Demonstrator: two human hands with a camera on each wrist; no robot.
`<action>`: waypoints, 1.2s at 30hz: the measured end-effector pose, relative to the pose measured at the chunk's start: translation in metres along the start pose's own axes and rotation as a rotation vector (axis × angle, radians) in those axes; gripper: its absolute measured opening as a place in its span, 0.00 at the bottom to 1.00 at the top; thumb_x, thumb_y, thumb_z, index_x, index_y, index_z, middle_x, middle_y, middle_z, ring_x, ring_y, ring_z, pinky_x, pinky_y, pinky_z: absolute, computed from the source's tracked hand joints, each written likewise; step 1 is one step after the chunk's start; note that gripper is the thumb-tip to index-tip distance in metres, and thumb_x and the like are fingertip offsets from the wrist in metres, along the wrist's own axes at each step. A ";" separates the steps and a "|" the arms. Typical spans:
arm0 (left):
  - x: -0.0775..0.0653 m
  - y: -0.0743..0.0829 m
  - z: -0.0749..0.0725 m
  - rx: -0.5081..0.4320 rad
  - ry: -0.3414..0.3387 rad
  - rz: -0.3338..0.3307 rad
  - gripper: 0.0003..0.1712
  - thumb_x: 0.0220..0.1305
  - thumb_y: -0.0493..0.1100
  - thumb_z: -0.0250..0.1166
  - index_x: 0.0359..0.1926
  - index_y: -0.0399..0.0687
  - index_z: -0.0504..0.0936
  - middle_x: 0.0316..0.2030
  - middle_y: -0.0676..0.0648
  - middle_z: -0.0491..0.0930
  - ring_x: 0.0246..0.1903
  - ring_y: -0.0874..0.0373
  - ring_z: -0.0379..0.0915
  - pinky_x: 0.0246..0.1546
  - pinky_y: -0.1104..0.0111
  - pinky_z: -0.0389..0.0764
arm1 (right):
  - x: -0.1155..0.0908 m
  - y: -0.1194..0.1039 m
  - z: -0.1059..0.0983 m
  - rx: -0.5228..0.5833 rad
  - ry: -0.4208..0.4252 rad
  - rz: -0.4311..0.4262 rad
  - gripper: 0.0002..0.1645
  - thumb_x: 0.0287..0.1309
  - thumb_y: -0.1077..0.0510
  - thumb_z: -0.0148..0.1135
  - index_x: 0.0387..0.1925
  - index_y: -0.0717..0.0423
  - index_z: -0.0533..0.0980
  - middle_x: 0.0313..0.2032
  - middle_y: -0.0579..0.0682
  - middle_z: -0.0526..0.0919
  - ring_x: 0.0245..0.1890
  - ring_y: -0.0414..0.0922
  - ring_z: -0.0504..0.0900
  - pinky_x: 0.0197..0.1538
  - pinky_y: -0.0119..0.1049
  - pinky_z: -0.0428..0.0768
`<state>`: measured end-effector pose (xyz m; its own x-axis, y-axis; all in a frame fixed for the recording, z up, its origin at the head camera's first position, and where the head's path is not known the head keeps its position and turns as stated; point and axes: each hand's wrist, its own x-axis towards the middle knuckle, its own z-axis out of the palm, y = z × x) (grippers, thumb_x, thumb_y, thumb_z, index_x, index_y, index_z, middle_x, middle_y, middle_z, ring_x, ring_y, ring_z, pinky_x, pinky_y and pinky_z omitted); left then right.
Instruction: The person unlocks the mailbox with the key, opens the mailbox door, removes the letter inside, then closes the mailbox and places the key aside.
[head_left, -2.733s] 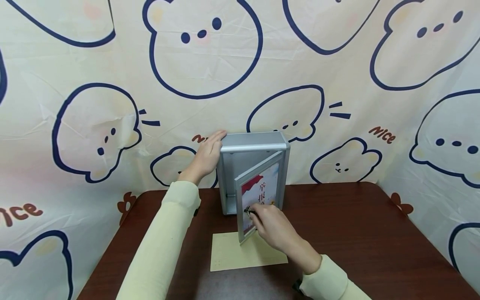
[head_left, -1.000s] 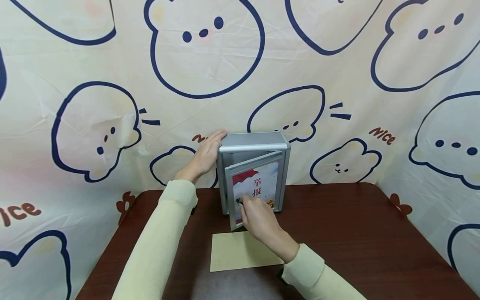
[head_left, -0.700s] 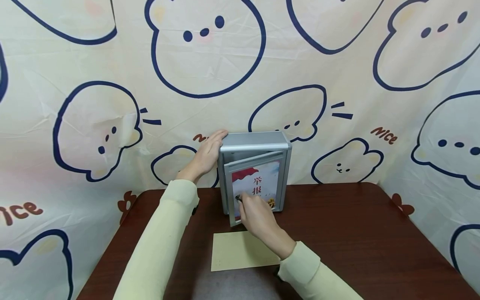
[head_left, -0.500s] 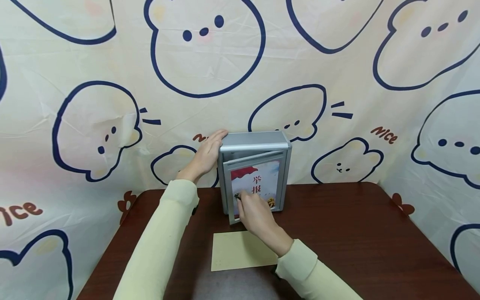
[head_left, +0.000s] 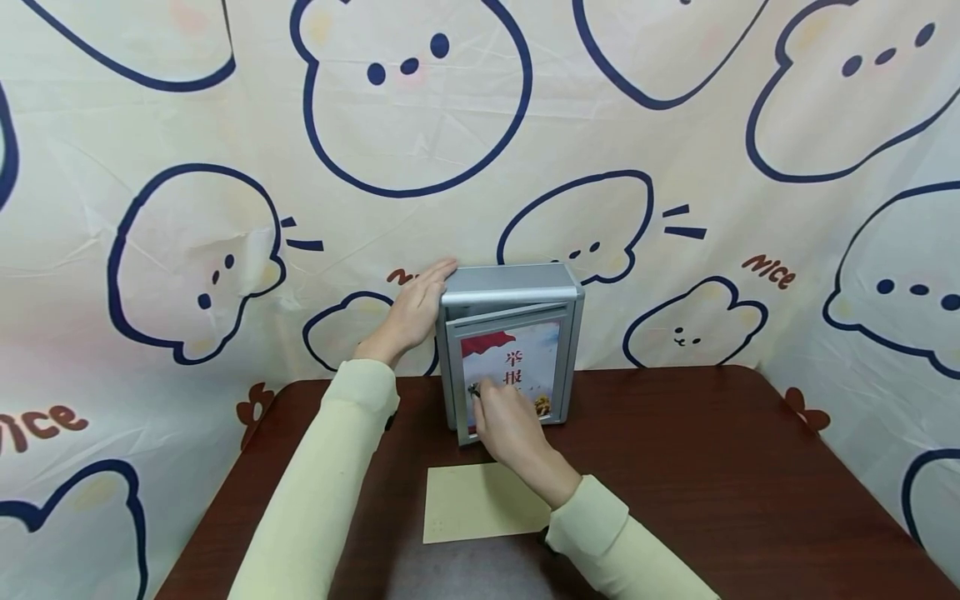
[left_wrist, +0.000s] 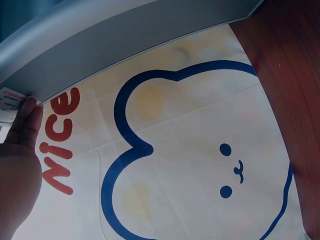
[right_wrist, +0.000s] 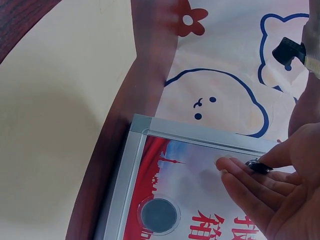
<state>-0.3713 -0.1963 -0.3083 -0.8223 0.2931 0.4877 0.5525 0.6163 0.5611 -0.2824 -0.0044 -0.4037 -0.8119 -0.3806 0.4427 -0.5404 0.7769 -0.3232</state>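
Observation:
A grey metal box (head_left: pixel 512 285) stands upright at the back of the table, its framed front door (head_left: pixel 538 354) hinged on the right and slightly ajar along the left. Red characters and a red-and-blue picture cover the door. My left hand (head_left: pixel 408 321) lies with straight fingers against the box's upper left corner; in the left wrist view its fingers reach the rear edge beside a small label (left_wrist: pixel 11 102). Near the door's left edge, my right hand (head_left: pixel 516 423) pinches a small shiny black key-like piece (right_wrist: pixel 259 166) between thumb and fingers. A round grey disc (right_wrist: pixel 158 216) shows lower on the door.
A pale yellow sheet of paper (head_left: pixel 476 504) lies flat on the dark brown table (head_left: pixel 712 483), in front of the box and partly under the right forearm. Right behind the box hangs a cartoon-printed cloth (head_left: pixel 420 150).
The right hand has swung the door leftward and back toward the box, from wide open to a narrow gap. The left hand stays on the box's corner.

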 end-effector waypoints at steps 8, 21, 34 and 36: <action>0.000 0.000 0.000 0.009 0.004 -0.004 0.33 0.80 0.49 0.32 0.78 0.47 0.62 0.79 0.51 0.57 0.78 0.57 0.48 0.78 0.57 0.51 | 0.004 0.001 0.004 -0.011 0.012 -0.001 0.13 0.72 0.59 0.59 0.28 0.56 0.73 0.17 0.46 0.71 0.15 0.40 0.73 0.17 0.32 0.69; 0.000 0.001 0.001 0.002 0.009 -0.012 0.32 0.80 0.49 0.32 0.78 0.48 0.62 0.78 0.51 0.57 0.78 0.56 0.48 0.78 0.57 0.51 | 0.012 -0.001 0.007 -0.016 0.015 -0.009 0.15 0.73 0.61 0.56 0.26 0.56 0.71 0.16 0.46 0.70 0.12 0.38 0.68 0.14 0.30 0.66; 0.000 0.001 0.001 0.009 0.017 -0.008 0.32 0.80 0.47 0.32 0.78 0.48 0.63 0.78 0.51 0.58 0.78 0.57 0.49 0.77 0.58 0.52 | 0.019 -0.002 0.009 -0.022 0.004 -0.005 0.17 0.74 0.63 0.49 0.25 0.55 0.68 0.14 0.46 0.67 0.11 0.39 0.67 0.12 0.30 0.64; 0.000 0.002 0.001 0.009 0.017 -0.011 0.32 0.80 0.47 0.32 0.78 0.48 0.63 0.78 0.51 0.58 0.78 0.57 0.49 0.77 0.58 0.52 | 0.021 -0.002 0.010 -0.036 0.008 -0.003 0.17 0.74 0.63 0.49 0.25 0.55 0.68 0.14 0.46 0.68 0.11 0.39 0.67 0.12 0.31 0.65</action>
<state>-0.3703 -0.1944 -0.3080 -0.8259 0.2733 0.4931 0.5418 0.6263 0.5605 -0.3003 -0.0185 -0.4022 -0.8082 -0.3794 0.4503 -0.5347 0.7932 -0.2913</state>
